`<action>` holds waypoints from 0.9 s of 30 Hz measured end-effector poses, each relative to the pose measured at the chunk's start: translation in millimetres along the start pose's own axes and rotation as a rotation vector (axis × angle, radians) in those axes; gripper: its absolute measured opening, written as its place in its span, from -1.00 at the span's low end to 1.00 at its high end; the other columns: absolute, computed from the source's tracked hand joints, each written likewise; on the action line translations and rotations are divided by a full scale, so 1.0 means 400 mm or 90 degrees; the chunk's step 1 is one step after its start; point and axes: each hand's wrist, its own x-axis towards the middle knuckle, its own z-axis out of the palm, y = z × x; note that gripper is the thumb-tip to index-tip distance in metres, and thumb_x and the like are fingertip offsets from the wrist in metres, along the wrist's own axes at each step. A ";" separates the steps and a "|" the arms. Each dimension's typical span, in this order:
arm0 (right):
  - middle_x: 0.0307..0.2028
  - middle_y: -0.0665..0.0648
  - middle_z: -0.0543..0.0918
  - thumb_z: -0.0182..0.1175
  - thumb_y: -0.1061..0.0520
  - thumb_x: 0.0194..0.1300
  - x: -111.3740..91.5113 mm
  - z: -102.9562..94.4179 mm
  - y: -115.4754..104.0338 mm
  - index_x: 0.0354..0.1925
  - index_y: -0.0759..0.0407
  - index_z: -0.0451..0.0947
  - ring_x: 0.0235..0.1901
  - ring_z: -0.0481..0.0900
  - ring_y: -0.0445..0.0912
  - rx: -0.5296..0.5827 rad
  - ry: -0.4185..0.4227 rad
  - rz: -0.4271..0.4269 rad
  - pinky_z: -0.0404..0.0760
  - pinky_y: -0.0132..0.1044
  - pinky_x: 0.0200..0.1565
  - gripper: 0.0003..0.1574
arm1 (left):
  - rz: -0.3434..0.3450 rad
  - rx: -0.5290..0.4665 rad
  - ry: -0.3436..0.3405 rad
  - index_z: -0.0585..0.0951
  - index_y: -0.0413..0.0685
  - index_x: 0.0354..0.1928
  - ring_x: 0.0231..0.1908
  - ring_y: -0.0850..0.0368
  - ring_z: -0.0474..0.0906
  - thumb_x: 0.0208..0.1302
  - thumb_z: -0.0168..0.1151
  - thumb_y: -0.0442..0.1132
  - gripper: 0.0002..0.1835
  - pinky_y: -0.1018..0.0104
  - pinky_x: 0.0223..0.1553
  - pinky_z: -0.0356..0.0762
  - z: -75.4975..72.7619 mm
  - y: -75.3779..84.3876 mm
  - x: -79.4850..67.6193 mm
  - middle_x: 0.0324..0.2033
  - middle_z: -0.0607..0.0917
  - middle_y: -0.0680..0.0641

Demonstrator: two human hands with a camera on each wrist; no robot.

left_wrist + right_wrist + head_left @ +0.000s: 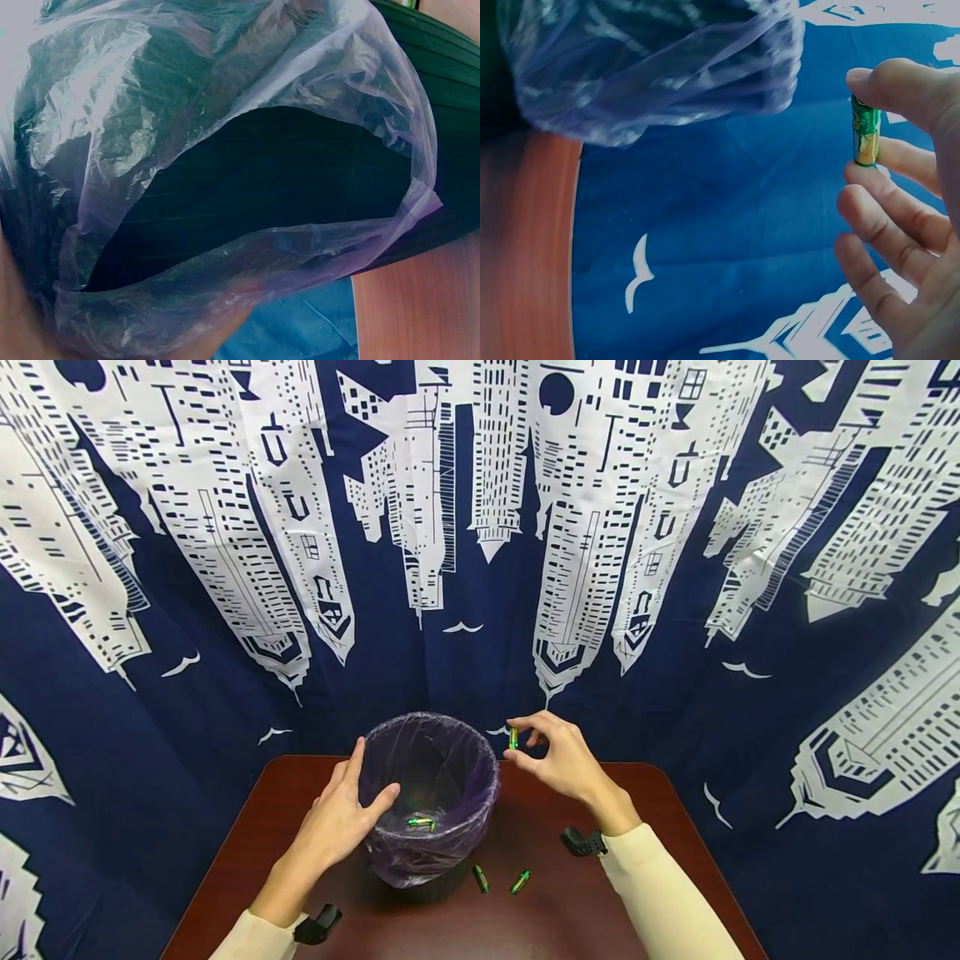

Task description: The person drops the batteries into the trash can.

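Note:
My right hand (562,760) pinches a small green-and-gold battery (866,131) end to end between thumb and fingertip, raised to the right of the trash bin's rim. The other fingers of that hand are spread loosely below it in the right wrist view. My left hand (337,814) rests against the left side of the bin, its fingers fairly straight and its thumb over the rim. The dark bin (427,890) wears a translucent purple liner bag (480,810) folded over its rim. Green batteries (422,822) lie at the bottom inside.
Two more batteries, one (481,878) near the bin's base and another (521,882) farther right, lie on the reddish-brown table (570,918). Behind the table hangs a navy cloth (450,677) printed with white buildings.

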 end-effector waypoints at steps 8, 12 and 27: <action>0.01 0.02 0.86 0.73 0.00 0.37 0.043 0.004 -0.058 0.32 0.06 0.86 -0.13 0.72 -0.07 0.000 -0.018 -0.023 0.71 -0.10 -0.06 -0.39 | 0.003 0.001 0.001 -0.12 -0.01 0.96 0.53 -0.57 0.61 0.65 0.26 0.43 0.22 -0.61 0.50 0.57 0.001 0.000 0.000 0.76 0.30 -0.46; 0.06 0.02 0.86 0.71 -0.04 0.39 0.064 0.009 -0.085 0.33 0.05 0.85 -0.11 0.72 -0.07 -0.008 -0.029 -0.040 0.75 -0.07 -0.02 -0.40 | 0.004 -0.001 0.001 -0.13 -0.01 0.96 0.52 -0.57 0.61 0.65 0.26 0.42 0.22 -0.61 0.50 0.57 -0.001 0.000 -0.001 0.76 0.31 -0.46; 0.06 0.06 0.87 0.68 -0.09 0.43 0.138 0.046 -0.176 0.32 -0.01 0.86 -0.03 0.81 0.03 -0.025 -0.059 -0.090 0.77 -0.19 -0.08 -0.43 | 0.000 0.001 -0.004 -0.13 -0.02 0.95 0.53 -0.58 0.61 0.66 0.25 0.42 0.21 -0.63 0.50 0.56 0.000 0.003 0.000 0.75 0.30 -0.47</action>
